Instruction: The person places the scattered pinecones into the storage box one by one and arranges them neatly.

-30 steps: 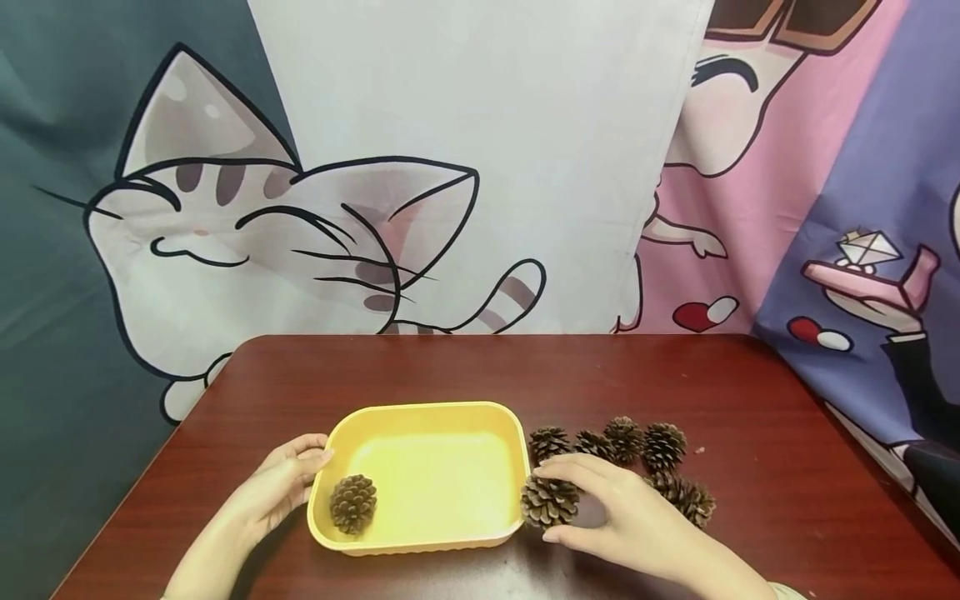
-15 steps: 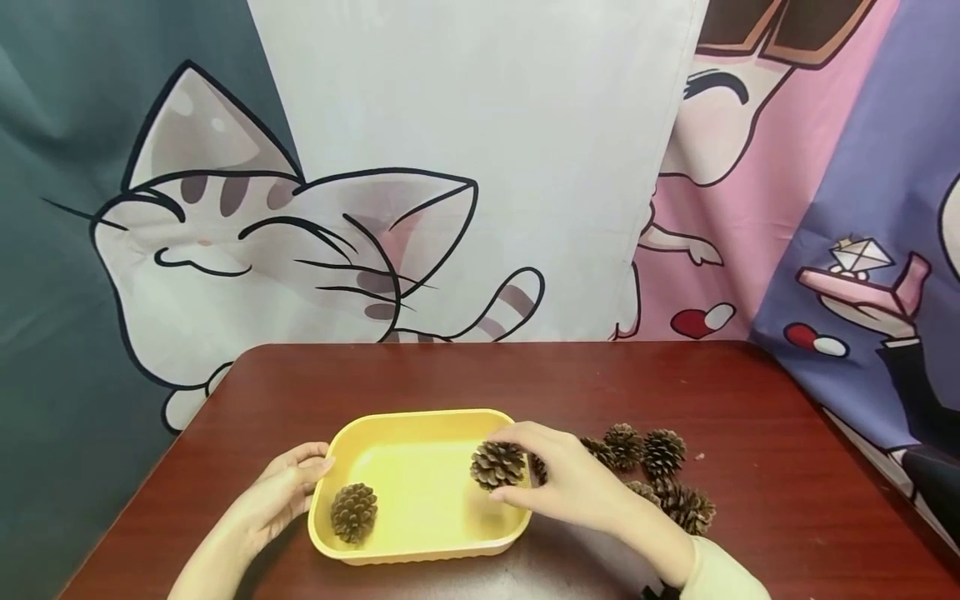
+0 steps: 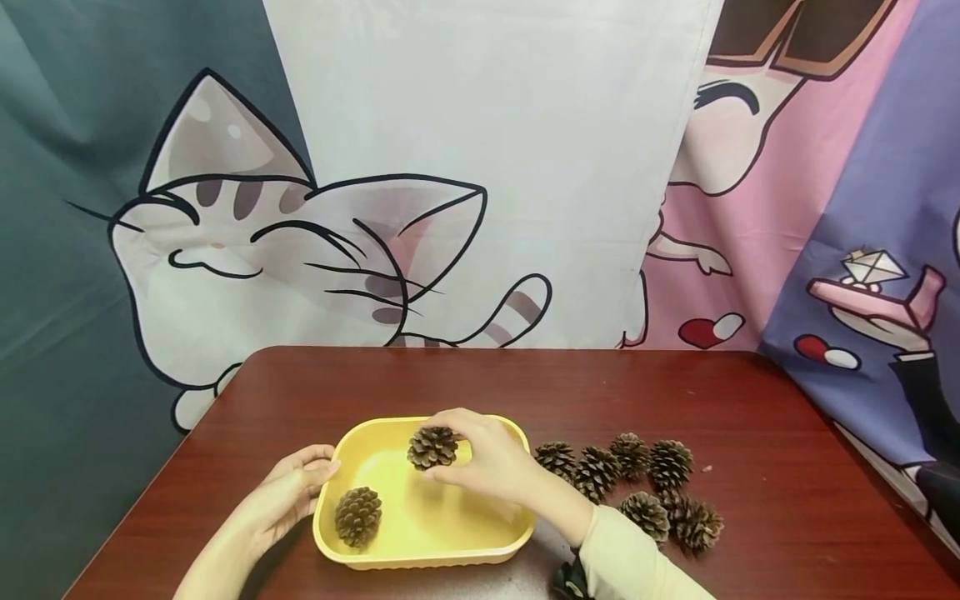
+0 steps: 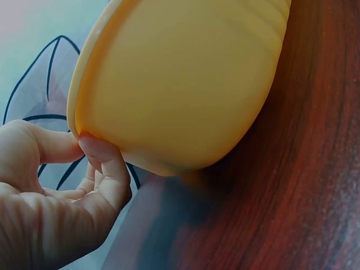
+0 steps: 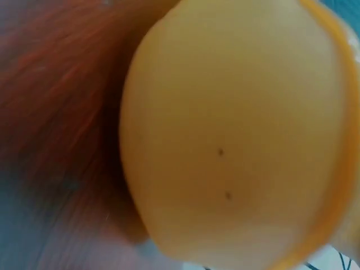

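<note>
A yellow plastic basin [image 3: 450, 533] stands near the front of the table, with one pine cone [image 3: 358, 517] lying in its left end. My left hand [image 3: 281, 496] pinches the basin's left rim between thumb and fingers; the left wrist view shows this hand [image 4: 73, 185] gripping the rim edge. Over the middle of the basin, my right hand [image 3: 487, 458] holds a second pine cone [image 3: 432, 448] between thumb and fingertips, above the basin floor. In the right wrist view the basin's outer wall [image 5: 230, 112] fills most of the picture, and the held cone is hidden.
To the right of the basin several pine cones [image 3: 643, 512] lie in a loose group on the dark red wooden table [image 3: 450, 383]. A printed cloth [image 3: 570, 167] with a cartoon cat hangs behind the table. Something black [image 3: 572, 579] shows under the right sleeve.
My right hand has carried the pine cone leftward from beside the basin's right edge to over its middle. My left hand stays on the rim.
</note>
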`<state>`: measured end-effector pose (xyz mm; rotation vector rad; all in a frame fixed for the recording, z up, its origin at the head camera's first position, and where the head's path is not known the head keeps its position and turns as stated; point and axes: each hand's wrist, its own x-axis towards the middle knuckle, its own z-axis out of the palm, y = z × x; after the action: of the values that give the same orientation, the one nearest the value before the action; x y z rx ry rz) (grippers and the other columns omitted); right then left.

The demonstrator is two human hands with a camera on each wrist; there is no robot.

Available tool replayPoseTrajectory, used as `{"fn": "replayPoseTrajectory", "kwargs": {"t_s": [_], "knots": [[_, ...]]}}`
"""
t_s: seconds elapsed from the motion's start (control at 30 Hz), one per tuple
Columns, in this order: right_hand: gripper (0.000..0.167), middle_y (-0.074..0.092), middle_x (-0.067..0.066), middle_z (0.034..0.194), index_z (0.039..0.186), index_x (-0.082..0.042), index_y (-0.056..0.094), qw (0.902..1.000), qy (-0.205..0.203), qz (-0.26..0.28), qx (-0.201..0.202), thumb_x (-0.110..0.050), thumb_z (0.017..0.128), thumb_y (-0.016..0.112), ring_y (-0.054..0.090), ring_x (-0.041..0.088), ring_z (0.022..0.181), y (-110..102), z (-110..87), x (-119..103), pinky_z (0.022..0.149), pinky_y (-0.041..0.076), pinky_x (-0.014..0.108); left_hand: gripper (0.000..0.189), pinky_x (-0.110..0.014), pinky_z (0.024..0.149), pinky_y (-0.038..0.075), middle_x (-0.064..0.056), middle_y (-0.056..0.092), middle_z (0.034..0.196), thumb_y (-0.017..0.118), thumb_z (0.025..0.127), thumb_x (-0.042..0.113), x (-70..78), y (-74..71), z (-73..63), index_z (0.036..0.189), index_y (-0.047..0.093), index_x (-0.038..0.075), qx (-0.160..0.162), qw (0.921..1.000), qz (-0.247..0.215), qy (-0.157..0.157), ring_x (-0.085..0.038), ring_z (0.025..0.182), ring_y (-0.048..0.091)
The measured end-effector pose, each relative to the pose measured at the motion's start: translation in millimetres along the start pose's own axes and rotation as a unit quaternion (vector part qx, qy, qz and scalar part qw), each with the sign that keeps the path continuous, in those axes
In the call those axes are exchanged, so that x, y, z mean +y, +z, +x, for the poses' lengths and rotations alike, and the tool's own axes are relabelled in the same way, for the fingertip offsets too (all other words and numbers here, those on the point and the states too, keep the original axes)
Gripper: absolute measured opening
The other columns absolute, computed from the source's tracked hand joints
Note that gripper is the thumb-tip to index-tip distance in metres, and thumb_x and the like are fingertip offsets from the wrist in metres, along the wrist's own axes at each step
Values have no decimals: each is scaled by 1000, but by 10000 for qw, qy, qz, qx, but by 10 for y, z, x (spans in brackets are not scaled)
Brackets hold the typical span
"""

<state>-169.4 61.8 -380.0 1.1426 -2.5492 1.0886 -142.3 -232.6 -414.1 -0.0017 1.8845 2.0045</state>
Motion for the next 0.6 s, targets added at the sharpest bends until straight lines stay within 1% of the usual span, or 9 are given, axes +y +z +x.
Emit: {"fn": "replayPoseTrajectory", "kwargs": {"t_s": [0.17, 0.33, 0.4, 0.47, 0.53, 0.6], "knots": [[53, 60, -5, 119, 121, -16, 58, 9997, 166, 138, -131, -30, 74, 79, 56, 8, 107, 93, 130, -12, 87, 48, 25, 21, -31, 75, 52, 0, 58, 93, 53, 95, 14, 2, 7, -2, 110, 41, 6, 4, 10000, -6, 0, -14, 85, 61], [57, 60, -5, 121, 124, -15, 57, 9982, 176, -70, -567, -37, 75, 77, 57, 9, 105, 166, 232, -15, 87, 47, 22, 27, -32, 75, 52, -2, 57, 95, 53, 94, 15, 36, 39, 2, 113, 38, 3, 159, 9998, 143, -34, -15, 87, 60], [58, 60, -4, 122, 125, -15, 56, 9968, 172, -177, -757, -40, 76, 75, 57, 9, 105, 206, 253, -6, 89, 45, 22, 28, -32, 75, 52, -2, 57, 95, 53, 94, 15, 47, 50, -1, 113, 37, 2, 186, 9997, 169, -60, -15, 88, 60], [57, 60, -4, 122, 124, -14, 56, 9955, 87, -252, -905, -40, 77, 75, 56, 9, 107, 258, 267, 3, 92, 44, 22, 28, -32, 75, 52, -2, 57, 95, 53, 94, 15, 55, 57, -6, 113, 36, 2, 186, 9997, 156, -67, -15, 88, 60], [55, 60, -3, 121, 123, -13, 56, 9945, -137, -352, -977, -38, 78, 74, 56, 9, 110, 316, 274, 16, 95, 42, 22, 27, -32, 75, 52, -2, 58, 94, 53, 94, 15, 56, 57, -11, 113, 37, 3, 169, 9998, 133, -49, -15, 88, 60], [54, 60, -2, 121, 123, -12, 56, 9937, -420, -450, -941, -36, 78, 74, 55, 9, 112, 375, 276, 29, 98, 40, 22, 26, -32, 74, 52, -1, 58, 93, 53, 94, 15, 55, 52, -16, 111, 37, 3, 167, 9998, 111, -14, -14, 87, 60]]}}
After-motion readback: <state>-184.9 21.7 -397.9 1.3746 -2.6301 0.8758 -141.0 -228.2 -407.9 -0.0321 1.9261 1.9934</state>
